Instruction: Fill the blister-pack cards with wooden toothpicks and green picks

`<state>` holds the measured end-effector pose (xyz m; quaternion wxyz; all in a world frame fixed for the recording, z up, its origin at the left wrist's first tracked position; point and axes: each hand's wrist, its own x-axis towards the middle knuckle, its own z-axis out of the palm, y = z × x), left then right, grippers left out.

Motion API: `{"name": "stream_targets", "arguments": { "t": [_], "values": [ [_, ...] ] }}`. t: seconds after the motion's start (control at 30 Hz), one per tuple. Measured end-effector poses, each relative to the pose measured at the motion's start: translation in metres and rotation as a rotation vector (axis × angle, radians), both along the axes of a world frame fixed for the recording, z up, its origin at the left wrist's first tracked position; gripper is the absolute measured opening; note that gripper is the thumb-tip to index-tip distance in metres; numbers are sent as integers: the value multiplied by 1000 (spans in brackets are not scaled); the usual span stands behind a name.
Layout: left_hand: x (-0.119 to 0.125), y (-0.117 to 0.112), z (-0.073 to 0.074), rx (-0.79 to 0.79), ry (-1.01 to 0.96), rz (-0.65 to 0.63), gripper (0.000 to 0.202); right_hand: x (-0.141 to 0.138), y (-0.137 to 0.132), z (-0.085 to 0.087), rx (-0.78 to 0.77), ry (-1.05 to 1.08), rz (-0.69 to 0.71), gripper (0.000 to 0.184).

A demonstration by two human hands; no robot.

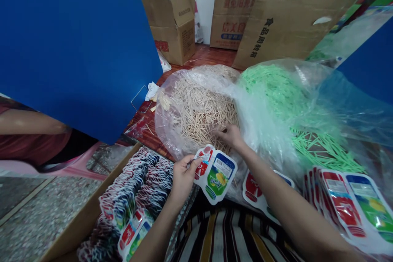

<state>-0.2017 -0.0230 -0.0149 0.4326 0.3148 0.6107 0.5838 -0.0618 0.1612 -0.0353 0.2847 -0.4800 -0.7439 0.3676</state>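
Striped clothing (227,233) covers your lap, and just above it your left hand (185,176) has thumb and fingers closed on one edge of a twin packet (221,174), a grip that leaves nearly all its printed face, red and green halves alike, uncovered. Your right hand (227,136) reaches to the near side of the pale sticks (196,110), its fingers curled and the thumb close to them; whether a stick is pinched there you cannot tell. The clear bag (164,131) spreads loosely around that heap, which probably keeps the sticks together while leaving them within reach. Under your right forearm lies another packet (252,186), partly hidden. Beyond that arm, a fanned stack of packets (342,196) sits near your lap, likely for easy picking, with green sticks (319,147) behind it. On your left, a carton (76,227) holds packets packed in rows, seemingly on edge to save room. Farther off, cardboard boxes (184,41) stand at the back of the reddish table (205,56).
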Motion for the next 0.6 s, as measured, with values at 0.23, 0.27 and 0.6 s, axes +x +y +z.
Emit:
{"name": "stream_targets", "arguments": {
  "t": [0.23,0.27,0.6],
  "values": [
    [5,8,4,-13,-73,-12,18,12,-28,52,-531,763,66,28],
    [6,9,4,-14,-85,-15,17,14,-33,59,-588,809,82,27],
    [14,10,-8,-22,-211,-109,20,15,-56,71,-545,582,359,28]
  ]
}}
